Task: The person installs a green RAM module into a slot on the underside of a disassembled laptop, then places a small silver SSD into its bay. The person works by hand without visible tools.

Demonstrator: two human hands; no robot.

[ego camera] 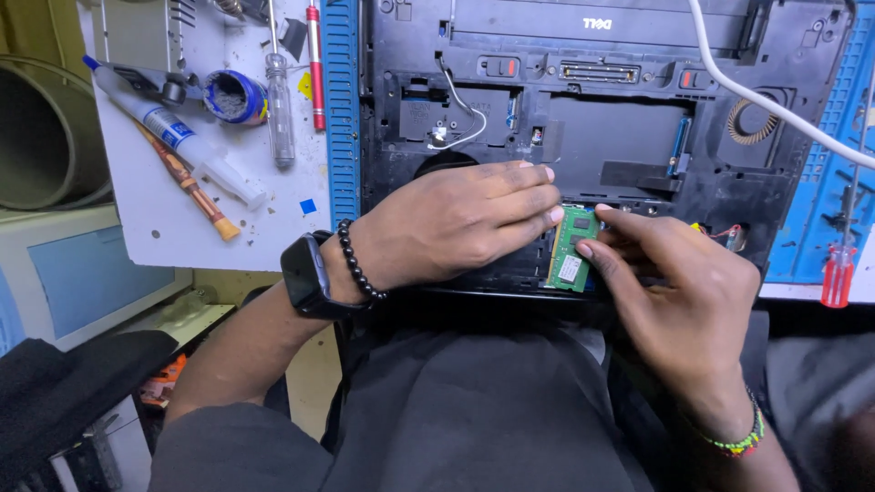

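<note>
1. The fingers point(533, 196) of the left hand point(456, 223) lie stretched out and close together, their tips pressed against the left edge of a small green memory card point(573, 248).
2. The right hand point(679, 282) pinches the same card from the other side, thumb and forefinger curled onto its right edge.
3. The card is a narrow green board with dark chips and a white label near its lower end; it sits in an open bay at the near edge of the upturned black laptop point(620, 118), between the two hands.
4. The laptop's underside is bare, with a round fan point(753, 120) at its right and thin wires point(460, 114) near the middle.
5. A white cable point(775, 105) crosses the laptop's right corner.
6. On the white board point(155, 210) to the left lie a tube point(173, 132), a brush point(190, 185), and screwdrivers point(281, 100).
7. A black watch point(305, 273) and bead bracelet point(360, 260) sit on the left wrist.
</note>
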